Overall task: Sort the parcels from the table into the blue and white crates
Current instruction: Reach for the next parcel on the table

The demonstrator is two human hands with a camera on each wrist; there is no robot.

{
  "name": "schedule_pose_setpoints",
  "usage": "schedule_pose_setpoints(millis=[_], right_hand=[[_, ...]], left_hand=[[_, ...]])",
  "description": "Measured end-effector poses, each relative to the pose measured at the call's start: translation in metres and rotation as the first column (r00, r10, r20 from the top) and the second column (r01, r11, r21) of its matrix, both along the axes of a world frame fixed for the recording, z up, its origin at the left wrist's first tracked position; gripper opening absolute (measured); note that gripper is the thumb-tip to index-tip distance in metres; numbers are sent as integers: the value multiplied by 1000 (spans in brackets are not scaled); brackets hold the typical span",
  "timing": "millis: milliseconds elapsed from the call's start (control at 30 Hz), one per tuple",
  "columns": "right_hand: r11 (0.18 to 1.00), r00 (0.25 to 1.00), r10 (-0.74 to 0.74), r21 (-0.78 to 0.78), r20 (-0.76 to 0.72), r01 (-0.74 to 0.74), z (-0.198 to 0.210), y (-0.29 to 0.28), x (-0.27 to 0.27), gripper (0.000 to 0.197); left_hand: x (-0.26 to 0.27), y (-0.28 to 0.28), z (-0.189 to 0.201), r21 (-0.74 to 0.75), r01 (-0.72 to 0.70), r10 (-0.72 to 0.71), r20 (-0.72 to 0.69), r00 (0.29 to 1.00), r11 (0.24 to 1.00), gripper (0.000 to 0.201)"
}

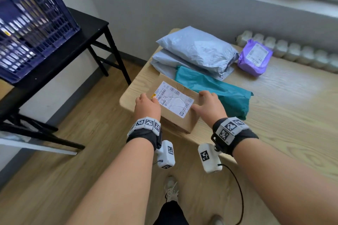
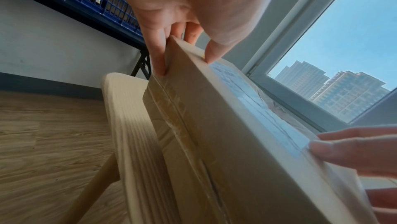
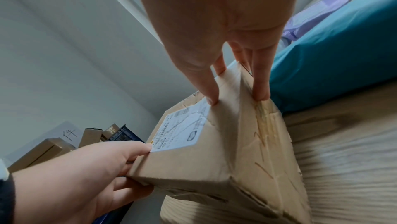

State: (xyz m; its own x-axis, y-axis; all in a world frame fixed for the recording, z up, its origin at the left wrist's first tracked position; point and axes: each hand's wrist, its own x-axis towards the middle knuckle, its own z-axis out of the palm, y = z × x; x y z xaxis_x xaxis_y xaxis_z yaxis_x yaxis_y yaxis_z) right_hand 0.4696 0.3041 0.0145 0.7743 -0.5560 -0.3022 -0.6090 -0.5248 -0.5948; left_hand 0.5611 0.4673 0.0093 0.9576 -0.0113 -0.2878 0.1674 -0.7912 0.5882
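Two hands, left (image 1: 147,106) and right (image 1: 208,105), clasping a taped rectangular cardboard box (image 1: 175,113)

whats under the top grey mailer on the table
A second grey mailer lies under the top grey mailer, on the table. Most of it is covered, so anything beneath cannot be seen.

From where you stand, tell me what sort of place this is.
Probably a small parcel-sorting room: labelled mailer bags and a brown cardboard box on a light wooden table, a blue plastic lattice crate on a black stand.
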Motion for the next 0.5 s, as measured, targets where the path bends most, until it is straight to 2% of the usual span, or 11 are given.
schedule_pose_setpoints(millis=[267,500], right_hand=[[996,995,-94,13,36,93,13,-60,-116,51],[953,955,-295,78,14,293,5,-125,-239,45]], left_hand=[[-106,-66,22,-32,83,-79,109,991,996,47],[-202,-162,27,-76,260,-248,144,958,962,43]])
